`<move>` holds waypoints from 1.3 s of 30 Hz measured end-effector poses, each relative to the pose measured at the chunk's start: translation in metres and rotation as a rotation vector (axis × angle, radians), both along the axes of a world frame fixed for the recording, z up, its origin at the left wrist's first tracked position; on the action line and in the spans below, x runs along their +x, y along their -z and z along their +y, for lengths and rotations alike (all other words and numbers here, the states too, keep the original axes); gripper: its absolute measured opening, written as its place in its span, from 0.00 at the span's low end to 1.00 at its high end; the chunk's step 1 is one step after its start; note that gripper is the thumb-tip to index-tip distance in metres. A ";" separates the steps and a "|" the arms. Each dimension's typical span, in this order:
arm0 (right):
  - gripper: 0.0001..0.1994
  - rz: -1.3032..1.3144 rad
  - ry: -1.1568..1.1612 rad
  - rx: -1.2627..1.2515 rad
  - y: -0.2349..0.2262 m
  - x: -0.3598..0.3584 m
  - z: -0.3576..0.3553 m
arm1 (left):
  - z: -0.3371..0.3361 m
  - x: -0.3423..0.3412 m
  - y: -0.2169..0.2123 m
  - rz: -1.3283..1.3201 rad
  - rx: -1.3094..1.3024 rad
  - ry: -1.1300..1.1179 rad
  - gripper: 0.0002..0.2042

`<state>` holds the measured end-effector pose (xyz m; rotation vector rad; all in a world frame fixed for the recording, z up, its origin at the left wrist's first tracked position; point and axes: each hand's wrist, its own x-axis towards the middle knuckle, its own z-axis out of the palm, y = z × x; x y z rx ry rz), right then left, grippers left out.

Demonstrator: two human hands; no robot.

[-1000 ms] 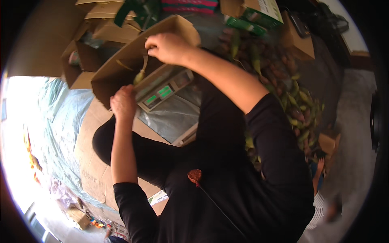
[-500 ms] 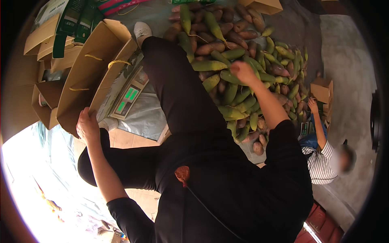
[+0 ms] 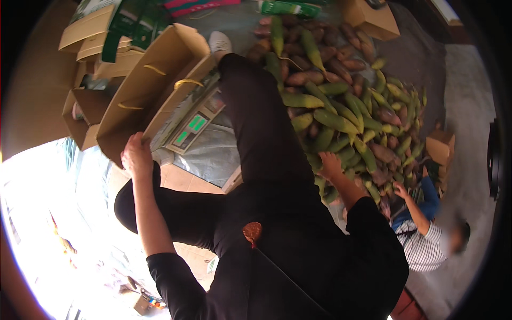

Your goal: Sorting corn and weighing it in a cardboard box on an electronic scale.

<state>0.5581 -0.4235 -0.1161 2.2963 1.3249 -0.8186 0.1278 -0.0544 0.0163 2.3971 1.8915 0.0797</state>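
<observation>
My left hand (image 3: 137, 157) is closed on the near edge of a tall, open cardboard box (image 3: 143, 101) with yellow rope handles. The box stands tilted on a digital scale (image 3: 188, 131) with lit green displays. On my right, my right hand (image 3: 330, 164) reaches down to the near side of a large heap of long green radishes (image 3: 336, 120). Its fingers look apart, and I see nothing held in them. Reddish-brown root vegetables (image 3: 304, 78) lie mixed into the same heap.
Flattened green-printed cartons (image 3: 140, 24) and a smaller open box (image 3: 88, 114) lie at the left. Another box (image 3: 369, 20) stands behind the heap. At the right, a person in a striped shirt (image 3: 425, 246) works beside a box (image 3: 440, 146).
My right hand has come back from the middle of the heap to its near edge. My left hand stays on the box edge. The whole view has shifted slightly.
</observation>
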 end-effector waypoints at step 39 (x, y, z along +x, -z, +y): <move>0.21 0.251 -0.827 0.906 -0.198 -0.194 0.448 | -0.003 0.000 -0.005 0.002 0.018 -0.002 0.06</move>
